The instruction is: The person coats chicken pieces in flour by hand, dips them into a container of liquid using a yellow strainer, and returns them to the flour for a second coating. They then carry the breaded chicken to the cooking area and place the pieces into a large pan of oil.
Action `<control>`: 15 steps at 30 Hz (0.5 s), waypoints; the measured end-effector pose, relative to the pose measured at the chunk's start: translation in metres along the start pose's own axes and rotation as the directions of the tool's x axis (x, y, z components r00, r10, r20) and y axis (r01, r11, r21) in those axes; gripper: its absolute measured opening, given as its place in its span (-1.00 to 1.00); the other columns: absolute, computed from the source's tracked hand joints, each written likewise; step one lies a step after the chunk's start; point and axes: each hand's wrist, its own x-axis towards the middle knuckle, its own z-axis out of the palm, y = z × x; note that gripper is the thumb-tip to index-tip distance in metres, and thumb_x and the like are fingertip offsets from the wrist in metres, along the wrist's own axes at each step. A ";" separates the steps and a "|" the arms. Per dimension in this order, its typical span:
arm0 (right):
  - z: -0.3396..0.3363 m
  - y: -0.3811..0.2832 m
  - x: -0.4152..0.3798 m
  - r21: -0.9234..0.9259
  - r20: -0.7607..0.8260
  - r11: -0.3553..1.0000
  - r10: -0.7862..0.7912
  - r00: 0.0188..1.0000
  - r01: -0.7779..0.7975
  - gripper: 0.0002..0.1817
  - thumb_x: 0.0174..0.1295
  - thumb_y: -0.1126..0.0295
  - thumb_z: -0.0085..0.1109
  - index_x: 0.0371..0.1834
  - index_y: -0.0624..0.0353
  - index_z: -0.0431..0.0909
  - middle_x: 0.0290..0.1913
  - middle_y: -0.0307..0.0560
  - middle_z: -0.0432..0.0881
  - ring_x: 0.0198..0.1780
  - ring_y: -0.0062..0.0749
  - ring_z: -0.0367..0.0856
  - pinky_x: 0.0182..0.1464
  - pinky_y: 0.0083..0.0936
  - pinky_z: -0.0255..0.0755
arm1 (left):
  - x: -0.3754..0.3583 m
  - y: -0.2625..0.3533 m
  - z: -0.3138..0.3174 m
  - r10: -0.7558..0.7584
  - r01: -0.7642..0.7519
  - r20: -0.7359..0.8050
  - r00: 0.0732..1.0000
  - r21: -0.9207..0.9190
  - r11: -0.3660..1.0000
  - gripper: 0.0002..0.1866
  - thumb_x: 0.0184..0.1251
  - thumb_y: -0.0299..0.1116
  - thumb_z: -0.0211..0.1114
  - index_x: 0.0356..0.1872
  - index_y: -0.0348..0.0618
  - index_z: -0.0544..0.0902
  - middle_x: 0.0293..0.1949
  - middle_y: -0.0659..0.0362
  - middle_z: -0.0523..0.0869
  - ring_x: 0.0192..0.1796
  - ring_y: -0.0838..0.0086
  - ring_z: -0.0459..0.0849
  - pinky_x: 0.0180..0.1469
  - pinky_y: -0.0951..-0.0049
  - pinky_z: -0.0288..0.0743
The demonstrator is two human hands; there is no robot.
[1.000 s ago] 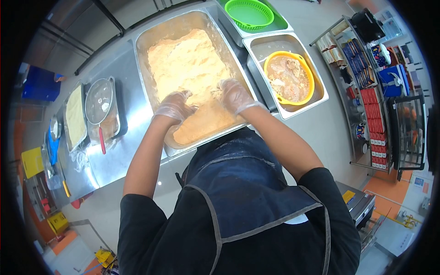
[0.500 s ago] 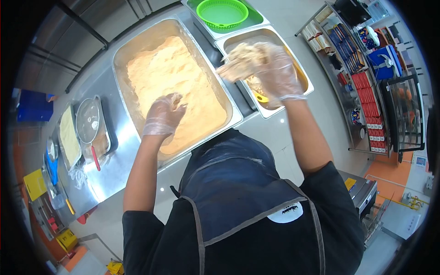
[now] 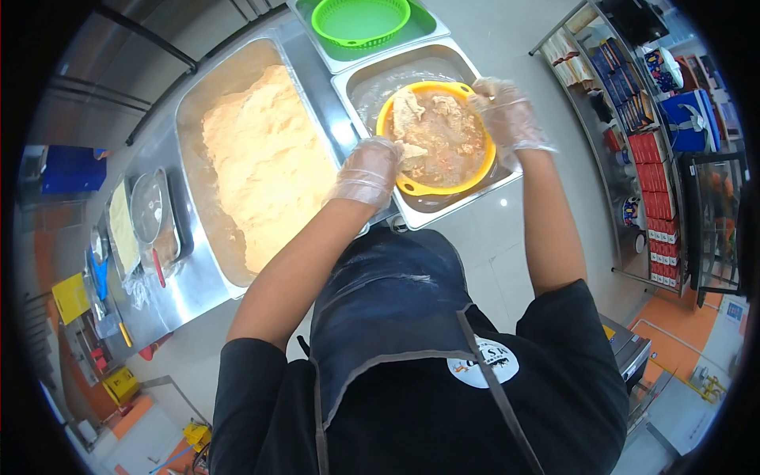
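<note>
A round yellow colander [image 3: 439,190] sits in a steel pan [image 3: 360,95] of cloudy liquid. Battered pieces of what looks like chicken [image 3: 447,111] lie in the colander, partly under the liquid. My left hand [image 3: 368,170], in a clear plastic glove, is closed at the colander's left rim, its fingertips partly hidden. At the upper right rim my right hand [image 3: 511,115], gloved the same way, has its fingers curled over the edge. To the left stands a large deep tray [image 3: 190,142] holding a heap of pale orange flour [image 3: 269,166].
A green basket [image 3: 360,39] rests in another steel pan behind. On the steel table [image 3: 190,289] at left are a red-handled strainer [image 3: 150,206] and a shallow tray with a pale sheet [image 3: 123,229]. A shelf rack with red boxes [image 3: 649,182] stands at right.
My right hand has let go of the coated pieces, which now lie in the colander. My left hand has moved right, from above the flour to the colander's rim.
</note>
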 end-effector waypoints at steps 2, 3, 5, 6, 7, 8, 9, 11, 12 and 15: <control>-0.014 0.024 0.012 -0.007 -0.057 1.000 0.005 0.998 -0.005 -0.72 0.28 0.28 0.21 -0.01 0.15 0.65 -0.13 0.15 0.70 -0.10 -0.06 0.67 0.03 -0.32 0.51 | 0.004 0.007 0.001 0.015 -0.017 0.021 1.000 0.101 0.995 -0.89 0.20 -0.38 0.28 -0.36 -0.20 0.68 -0.34 -0.08 0.67 -0.19 0.04 0.67 -0.08 0.11 0.54; -0.018 0.032 0.018 -0.011 -0.082 1.000 0.005 0.997 -0.005 -0.73 0.28 0.29 0.20 -0.02 0.15 0.65 -0.15 0.14 0.70 -0.12 -0.07 0.66 0.02 -0.32 0.51 | 0.007 0.009 0.004 -0.005 -0.002 0.054 0.999 0.128 0.992 -0.90 0.19 -0.40 0.27 -0.38 -0.19 0.68 -0.35 -0.07 0.67 -0.20 0.04 0.67 -0.08 0.12 0.54; -0.025 0.026 0.030 -0.132 0.044 0.989 -0.058 0.997 0.064 -0.74 0.31 0.34 0.16 0.01 0.13 0.65 -0.13 0.12 0.70 -0.08 -0.08 0.66 0.03 -0.36 0.51 | 0.015 0.022 0.002 -0.108 0.092 0.093 0.990 0.160 0.983 -0.92 0.15 -0.45 0.23 -0.46 -0.17 0.68 -0.37 -0.04 0.68 -0.24 0.03 0.67 -0.09 0.14 0.56; -0.025 0.023 0.036 -0.188 0.107 0.976 -0.088 0.990 0.107 -0.75 0.32 0.36 0.14 0.02 0.12 0.65 -0.11 0.10 0.70 -0.06 -0.08 0.66 0.04 -0.38 0.51 | 0.017 0.026 0.001 -0.107 0.077 0.125 0.986 0.229 0.970 -0.91 0.16 -0.45 0.22 -0.44 -0.17 0.68 -0.35 -0.04 0.69 -0.21 0.03 0.67 -0.07 0.14 0.55; -0.018 0.026 0.044 -0.169 0.164 0.972 -0.135 0.977 0.163 -0.74 0.33 0.36 0.12 0.03 0.12 0.64 -0.09 0.10 0.69 -0.04 -0.08 0.65 0.05 -0.38 0.51 | 0.020 0.030 0.001 -0.108 0.057 0.158 0.982 0.296 0.953 -0.90 0.18 -0.44 0.22 -0.43 -0.16 0.68 -0.33 -0.04 0.69 -0.19 0.03 0.67 -0.05 0.14 0.55; -0.006 0.030 0.053 -0.147 0.218 0.965 -0.182 0.959 0.217 -0.74 0.35 0.35 0.10 0.04 0.11 0.63 -0.06 0.09 0.69 -0.01 -0.07 0.65 0.07 -0.38 0.51 | 0.021 0.036 -0.003 -0.109 0.033 0.192 0.975 0.360 0.932 -0.90 0.19 -0.44 0.21 -0.42 -0.16 0.69 -0.31 -0.04 0.69 -0.16 0.03 0.67 -0.03 0.14 0.55; 0.002 0.032 0.060 -0.124 0.268 0.955 -0.229 0.936 0.269 -0.74 0.36 0.35 0.08 0.05 0.11 0.63 -0.04 0.08 0.68 0.01 -0.07 0.64 0.08 -0.38 0.51 | 0.020 0.041 -0.009 -0.128 0.061 0.180 0.975 0.339 0.939 -0.89 0.21 -0.43 0.21 -0.40 -0.16 0.69 -0.28 -0.04 0.70 -0.12 0.04 0.67 0.01 0.15 0.54; 0.003 0.017 0.060 -0.225 0.286 0.918 -0.257 0.923 0.325 -0.75 0.35 0.40 0.03 0.01 0.18 0.60 0.02 0.13 0.64 0.05 -0.07 0.63 0.09 -0.33 0.50 | 0.007 0.057 -0.034 -0.165 0.112 0.162 0.973 0.294 0.949 -0.88 0.25 -0.41 0.20 -0.35 -0.15 0.70 -0.21 -0.05 0.70 -0.03 0.05 0.66 0.07 0.17 0.52; 0.004 0.014 0.060 -0.273 0.299 0.896 -0.267 0.916 0.350 -0.75 0.34 0.43 0.00 -0.01 0.22 0.58 0.05 0.16 0.62 0.07 -0.07 0.62 0.10 -0.30 0.50 | -0.002 0.057 -0.037 -0.174 0.149 0.081 0.981 0.254 0.956 -0.87 0.26 -0.40 0.22 -0.30 -0.14 0.72 -0.17 -0.04 0.70 0.00 0.06 0.65 0.10 0.18 0.51; 0.018 0.024 0.077 -0.326 0.411 0.872 -0.217 0.885 0.366 -0.74 0.34 0.40 -0.01 -0.01 0.23 0.59 0.01 0.14 0.64 0.06 -0.07 0.64 0.09 -0.28 0.52 | -0.033 0.049 -0.052 -0.206 0.222 -0.127 0.970 0.127 0.967 -0.82 0.30 -0.33 0.26 -0.17 -0.11 0.74 -0.07 -0.02 0.71 0.08 0.10 0.63 0.16 0.22 0.49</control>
